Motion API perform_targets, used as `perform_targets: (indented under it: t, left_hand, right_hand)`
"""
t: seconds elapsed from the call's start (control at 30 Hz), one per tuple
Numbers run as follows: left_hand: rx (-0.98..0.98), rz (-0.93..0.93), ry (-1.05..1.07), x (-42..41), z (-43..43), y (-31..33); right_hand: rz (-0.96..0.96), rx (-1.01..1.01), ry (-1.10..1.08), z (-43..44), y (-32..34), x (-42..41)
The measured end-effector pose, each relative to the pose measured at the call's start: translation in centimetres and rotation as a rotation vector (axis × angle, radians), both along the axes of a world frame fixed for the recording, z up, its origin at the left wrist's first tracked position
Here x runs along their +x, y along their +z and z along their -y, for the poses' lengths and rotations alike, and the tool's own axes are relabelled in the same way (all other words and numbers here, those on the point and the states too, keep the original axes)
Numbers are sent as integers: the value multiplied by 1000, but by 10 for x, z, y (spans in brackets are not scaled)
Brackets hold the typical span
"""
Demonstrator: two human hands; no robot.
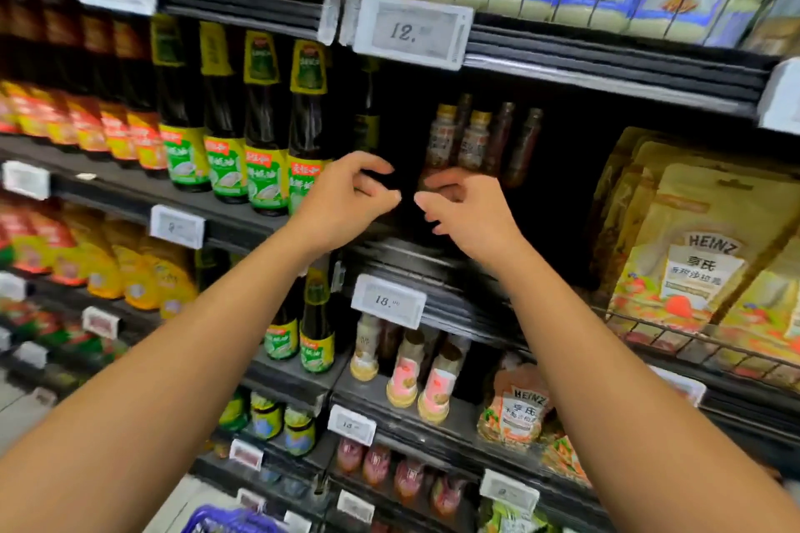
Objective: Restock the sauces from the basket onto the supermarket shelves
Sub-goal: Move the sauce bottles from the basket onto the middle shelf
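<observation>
Both my arms reach up to the middle shelf (pixel 433 260). My left hand (pixel 346 199) and my right hand (pixel 463 208) hover side by side in front of a dark gap, fingers loosely curled, holding nothing. Just behind my right hand stand several small brown sauce bottles (pixel 476 138) with gold caps at the back of the shelf. Tall dark bottles with green and yellow labels (pixel 264 134) stand in a row left of my left hand. The blue basket (pixel 225 521) shows only as a rim at the bottom edge.
Heinz pouches (pixel 701 255) hang in a wire rack on the right. Price tags (pixel 411 30) clip to the shelf edges. The shelf below carries pale dressing bottles (pixel 437 385) and another Heinz pouch (pixel 515 411). Red and yellow packs (pixel 86 255) fill the left shelves.
</observation>
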State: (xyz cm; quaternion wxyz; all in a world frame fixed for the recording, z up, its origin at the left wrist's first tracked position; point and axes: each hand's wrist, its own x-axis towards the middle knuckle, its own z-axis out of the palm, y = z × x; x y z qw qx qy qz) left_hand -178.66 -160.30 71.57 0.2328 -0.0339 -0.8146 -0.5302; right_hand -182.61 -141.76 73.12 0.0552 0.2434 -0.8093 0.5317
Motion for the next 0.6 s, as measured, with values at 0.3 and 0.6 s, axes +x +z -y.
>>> perform_targets:
  t: [0.3,0.6]
  left_hand:
    - [82,37,131,147,23,-44]
    - [233,104,368,263,89,-116]
  right_hand:
    - [38,-25,284,49,-30,107]
    - [145,49,539,147,-107,179]
